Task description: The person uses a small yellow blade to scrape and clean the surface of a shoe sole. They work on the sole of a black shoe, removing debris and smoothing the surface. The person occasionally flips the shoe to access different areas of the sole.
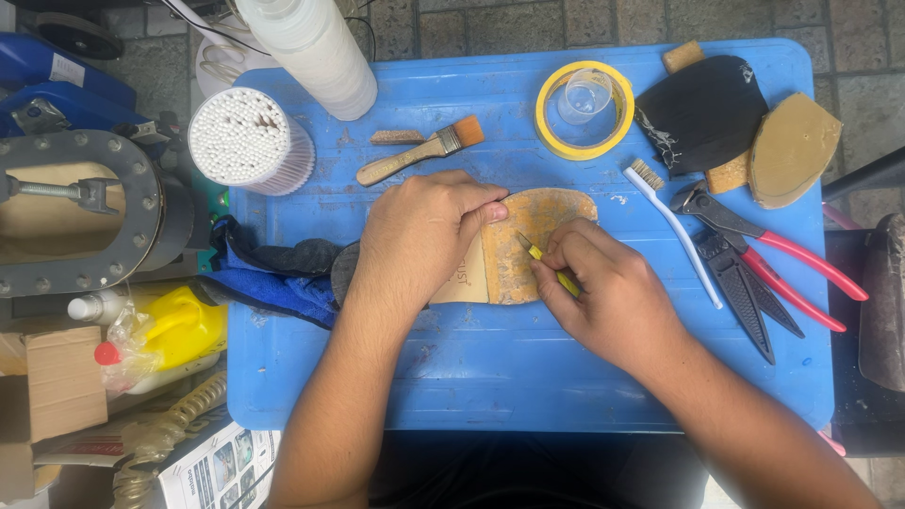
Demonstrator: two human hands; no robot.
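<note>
Both forearms are being brought in from the bottom edge, converging over the middle of the blue tabletop [528, 377]. The left hand [419, 240] is being laid palm-down, wrist slightly bent, w/ fingers [485, 209] curled closed and pressed onto the tan shoe sole [537, 231], pinning it flat approx. at the tabletop's centre. The right hand [613, 297] is being angled in from the lower right; its fingers are being closed tightly around a thin yellow tool [542, 256], the tip of which is being held against the sole's worn, orange-stained surface.

Part of the sole is being covered by the left hand, so its full outline can't be made out; the tool's rear end is being hidden inside the right fist. Whether the tool is a blade or a scraper can't be told.

Nearby: a paintbrush [421, 151] just above the left hand, a tape roll [584, 108] w/ a clear cup inside, a white toothbrush [674, 231], and red-handled pliers [773, 269] to the right.
</note>
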